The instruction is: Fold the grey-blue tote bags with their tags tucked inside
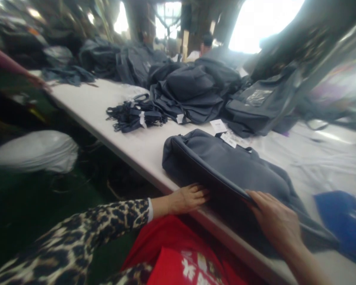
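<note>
1. The left hand (188,199) and the right hand (273,219) are held apart, one at each end of the near side of the bag (225,166). The bag is laid flat on the table (106,111), directly ahead of the hands.
2. The left hand is kept open, with its fingers extended and touching the bag's near side.
3. The right hand is placed at the bag's near corner, with its fingers against the edge. Whether that edge is gripped cannot be told.
4. Two white tags (222,132) are seen at the bag's far side. What is inside the bag cannot be told.
5. A red bag (178,249) printed in white is seen below and between the hands, beyond the table edge. Its contents are hidden.
6. A strap bundle (136,113) with white labels is placed on the table, ahead of the left hand.
7. A bag pile (192,89) is heaped farther ahead, and a bag with a clear pocket (264,103) lies to its right.
8. A blue cloth (341,225) is seen just beyond the right hand.
9. A white sack (35,150) is seen well left of the left hand, below table level.
10. A co-worker's hand (38,81) is seen at the far left, by the table's end.
</note>
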Tool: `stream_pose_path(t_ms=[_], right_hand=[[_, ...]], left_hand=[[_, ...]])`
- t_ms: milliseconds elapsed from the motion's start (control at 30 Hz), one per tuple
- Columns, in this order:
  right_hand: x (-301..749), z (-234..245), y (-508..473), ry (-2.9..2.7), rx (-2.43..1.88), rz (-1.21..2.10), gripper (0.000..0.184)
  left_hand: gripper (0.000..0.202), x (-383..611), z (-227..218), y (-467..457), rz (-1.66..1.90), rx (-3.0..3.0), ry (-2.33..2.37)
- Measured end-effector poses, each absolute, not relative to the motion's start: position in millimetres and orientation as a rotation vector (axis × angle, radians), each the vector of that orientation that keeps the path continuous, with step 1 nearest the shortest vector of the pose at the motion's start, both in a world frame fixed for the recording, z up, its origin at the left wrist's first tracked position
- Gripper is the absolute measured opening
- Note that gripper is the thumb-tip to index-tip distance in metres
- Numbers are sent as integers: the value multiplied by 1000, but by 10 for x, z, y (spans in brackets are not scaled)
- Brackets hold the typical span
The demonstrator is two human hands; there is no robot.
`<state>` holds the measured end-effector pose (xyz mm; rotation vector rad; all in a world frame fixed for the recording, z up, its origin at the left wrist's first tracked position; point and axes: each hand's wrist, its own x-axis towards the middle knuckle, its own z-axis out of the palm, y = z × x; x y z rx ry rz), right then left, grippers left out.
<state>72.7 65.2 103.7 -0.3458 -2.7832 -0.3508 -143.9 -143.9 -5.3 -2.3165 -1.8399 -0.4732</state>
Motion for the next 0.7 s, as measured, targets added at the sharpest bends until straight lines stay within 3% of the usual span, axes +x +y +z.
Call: stream_pose_path(t_ms=[133, 433, 600, 700], right_hand=[[798, 966, 412, -2808, -240, -321, 28], [1008, 212, 270, -2868, -137, -271, 33], [979, 135, 341, -2867, -162, -272, 35], [962, 173, 344, -2896, -172, -282, 34]], left_hand=[[52, -1573, -167, -1364, -539, -2417, -1901], [43, -1689, -166, -1345, -609, -2484, -1940], [23, -1574, 121, -1492, -568, -2511, -1901], [25, -1572, 401, -1504, -551, -2522, -1637]])
